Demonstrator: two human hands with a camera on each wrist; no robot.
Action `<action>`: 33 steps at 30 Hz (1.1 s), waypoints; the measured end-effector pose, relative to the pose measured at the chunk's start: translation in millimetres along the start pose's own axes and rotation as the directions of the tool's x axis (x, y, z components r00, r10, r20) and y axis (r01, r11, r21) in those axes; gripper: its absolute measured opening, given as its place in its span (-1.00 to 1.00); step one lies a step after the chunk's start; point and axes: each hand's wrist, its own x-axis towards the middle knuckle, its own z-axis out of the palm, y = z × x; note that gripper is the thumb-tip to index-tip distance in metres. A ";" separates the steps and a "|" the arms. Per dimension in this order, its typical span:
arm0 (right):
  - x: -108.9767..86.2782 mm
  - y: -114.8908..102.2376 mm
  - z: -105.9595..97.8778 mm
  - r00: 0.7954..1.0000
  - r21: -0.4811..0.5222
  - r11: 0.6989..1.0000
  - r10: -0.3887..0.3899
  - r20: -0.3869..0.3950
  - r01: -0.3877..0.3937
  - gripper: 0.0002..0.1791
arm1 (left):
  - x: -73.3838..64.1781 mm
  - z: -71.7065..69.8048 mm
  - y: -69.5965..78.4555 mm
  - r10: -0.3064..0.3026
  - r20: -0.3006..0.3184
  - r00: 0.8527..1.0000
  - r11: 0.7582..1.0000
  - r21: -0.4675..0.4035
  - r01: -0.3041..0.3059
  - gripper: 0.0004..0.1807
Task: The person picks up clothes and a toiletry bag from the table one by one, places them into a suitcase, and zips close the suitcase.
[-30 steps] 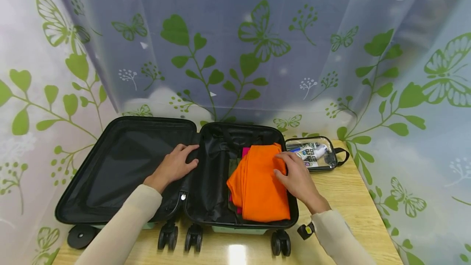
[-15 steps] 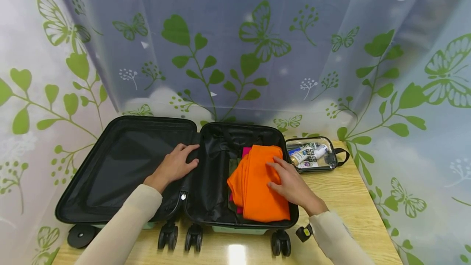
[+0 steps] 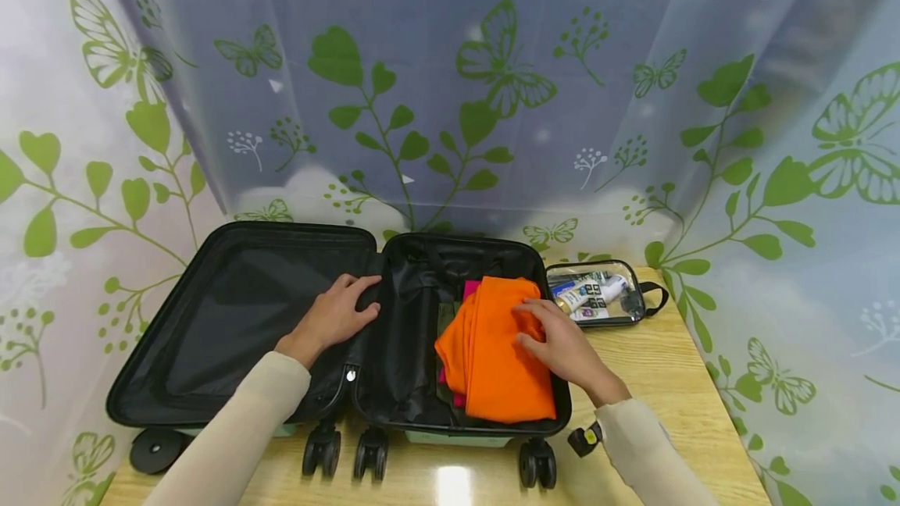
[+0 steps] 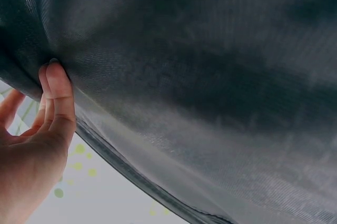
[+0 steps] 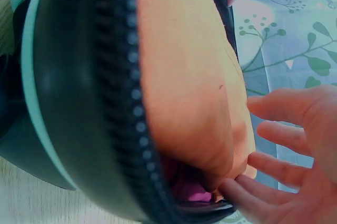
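Note:
An open black-lined suitcase (image 3: 404, 350) lies spread on the table in the head view. Folded orange cloth (image 3: 502, 365) fills the right side of its right half, over magenta cloth (image 3: 469, 288) and dark green cloth (image 3: 445, 317). My right hand (image 3: 562, 346) is over the orange cloth's right edge, fingers spread; in the right wrist view, fingertips touch its side near the zippered rim (image 5: 134, 98). My left hand (image 3: 333, 315) rests by the inner edge of the left half. In the left wrist view, its nearly straight fingers press against the dark lining (image 4: 174, 71).
Right of the suitcase lies a clear pouch (image 3: 598, 295) with tubes and a black strap. Black wheels (image 3: 537, 463) stick out toward the front of the wooden table (image 3: 661, 381). A patterned curtain (image 3: 450, 139) hangs close behind.
My right hand has moved left from the suitcase's right rim over the orange cloth, then slightly back to the right. The left hand and the cloth stay practically still.

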 end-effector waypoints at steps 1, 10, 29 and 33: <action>-0.3 0.7 -0.7 1.000 0.018 1.000 0.002 -0.013 -0.002 -0.50 | 0.1 0.1 -0.1 -0.001 0.001 1.000 1.000 0.000 0.001 -0.33; -1.5 15.1 -14.7 0.984 0.217 0.972 0.122 -0.131 -0.092 -0.67 | 1.8 0.5 -0.1 0.005 -0.004 1.000 1.000 0.009 -0.005 -0.34; -7.5 64.1 -32.7 0.931 0.212 0.946 0.290 -0.224 -0.244 -0.64 | 0.5 0.6 -0.3 0.005 -0.005 1.000 1.000 0.006 -0.005 -0.34; -9.6 71.7 -35.1 0.920 0.270 0.920 0.340 -0.195 -0.283 -0.61 | 0.7 0.5 0.1 0.008 -0.009 1.000 1.000 0.010 -0.008 -0.34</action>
